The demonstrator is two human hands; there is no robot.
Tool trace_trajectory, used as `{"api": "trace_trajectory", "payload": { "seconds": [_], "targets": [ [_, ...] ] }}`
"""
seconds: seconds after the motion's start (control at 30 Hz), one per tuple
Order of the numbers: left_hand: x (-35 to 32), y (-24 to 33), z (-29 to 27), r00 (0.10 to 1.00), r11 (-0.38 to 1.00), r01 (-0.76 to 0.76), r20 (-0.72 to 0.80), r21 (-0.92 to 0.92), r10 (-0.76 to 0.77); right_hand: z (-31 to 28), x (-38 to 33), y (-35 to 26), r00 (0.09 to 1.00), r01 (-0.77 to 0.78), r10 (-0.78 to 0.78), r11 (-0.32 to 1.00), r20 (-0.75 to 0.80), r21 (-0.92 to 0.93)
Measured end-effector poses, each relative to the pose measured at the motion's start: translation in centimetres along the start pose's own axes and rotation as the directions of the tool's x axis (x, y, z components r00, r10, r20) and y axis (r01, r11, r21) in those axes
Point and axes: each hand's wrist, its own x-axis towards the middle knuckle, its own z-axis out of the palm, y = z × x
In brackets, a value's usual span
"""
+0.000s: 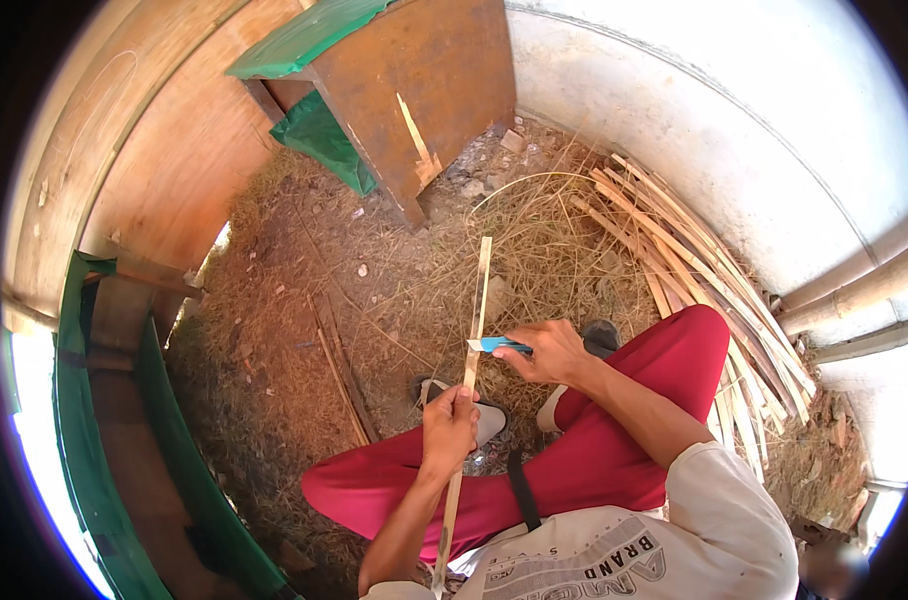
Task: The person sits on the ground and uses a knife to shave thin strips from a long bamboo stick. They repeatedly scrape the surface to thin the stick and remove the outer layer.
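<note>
My left hand (448, 428) is closed around a long, narrow bamboo strip (483, 280), which runs from my lap away past my feet. In my right hand (547, 352) is a blue utility knife (504, 344), gripped by its handle. The knife's blade lies across the strip, a short way beyond my left fingers, and appears to touch it. Part of the strip is covered by my left hand.
A pile of split bamboo strips (694, 260) lies along the white wall on the right. Ahead stands a brown wooden cabinet (424, 80) with green sheeting. Green-edged shelving (124, 430) is at the left. Dry grass (534, 230) and loose sticks (339, 365) cover the earth floor.
</note>
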Motion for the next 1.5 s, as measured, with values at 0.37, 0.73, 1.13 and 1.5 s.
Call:
{"api": "trace_trajectory", "payload": {
  "seconds": [0.37,0.73,1.13,1.5],
  "targets": [
    [-3.9,-0.5,0.2,0.991,0.991,0.135,0.021,0.000,-0.135,0.7,1.1,3.5,0.972,-0.218,0.209,0.972,-0.105,-0.090],
    [-4.8,-1.3,-2.2,0.992,0.962,0.004,0.117,0.273,-0.037,-1.6,2.1,6.6,0.804,-0.582,0.594,0.795,0.025,-0.173],
    [0.9,-2.4,-2.1,0.961,0.735,-0.222,0.014,0.640,0.278,-0.9,2.9,1.0,0.962,-0.265,0.255,0.958,0.095,0.113],
    [1.7,-0.9,0.0,0.937,0.674,-0.258,0.010,0.693,0.349,0.8,0.7,-0.8,0.976,-0.067,0.072,0.997,0.208,-0.030]
  ]
}}
